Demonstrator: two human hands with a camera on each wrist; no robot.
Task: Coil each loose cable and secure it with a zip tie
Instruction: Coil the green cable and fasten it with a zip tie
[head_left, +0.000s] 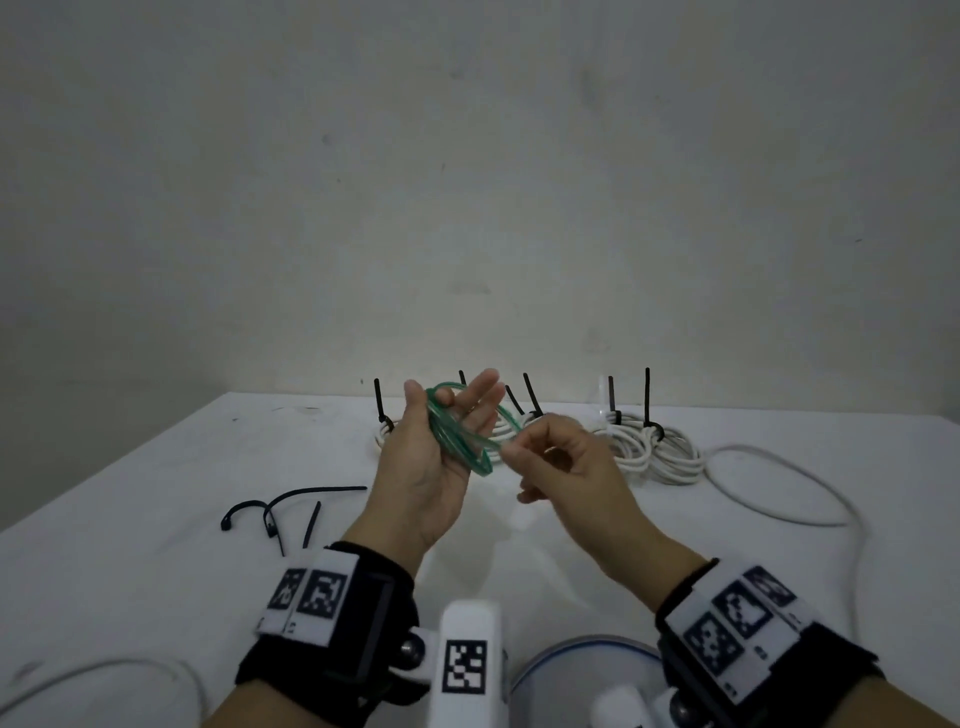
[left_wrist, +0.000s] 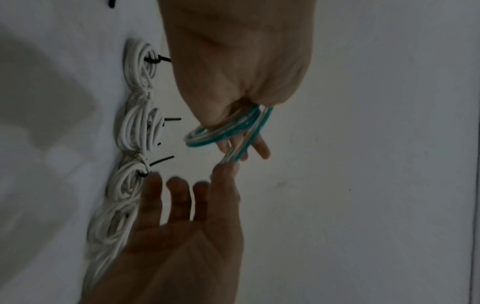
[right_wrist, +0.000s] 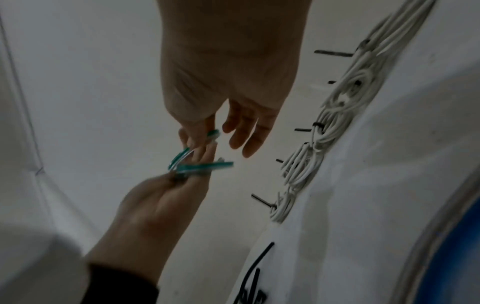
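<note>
the left hand (head_left: 423, 467) is raised above the table (head_left: 156, 467) with the palm up and the fingers mostly straight, and the green cable (head_left: 460, 434) is wound in a few loops around these fingers; the thumb seems to lie against the loops. the right hand (head_left: 563, 462) is just beside it, thumb and forefinger pinching the free end of the same cable, the other fingers loosely curled. so the cable is in the air between both hands, not on the table.

the cable looks thin, light and a little springy, with a smooth, half transparent jacket, so i think the loops will want to open again if the fingers let go. i would pinch the bundle at one side where all loops cross, and put the tie there.

loose black zip ties (head_left: 291, 512) lie on the table to the left. at the back, several white coils (head_left: 649, 447) already have ties, and one white cable (head_left: 779, 488) is still loose at the right.
</note>
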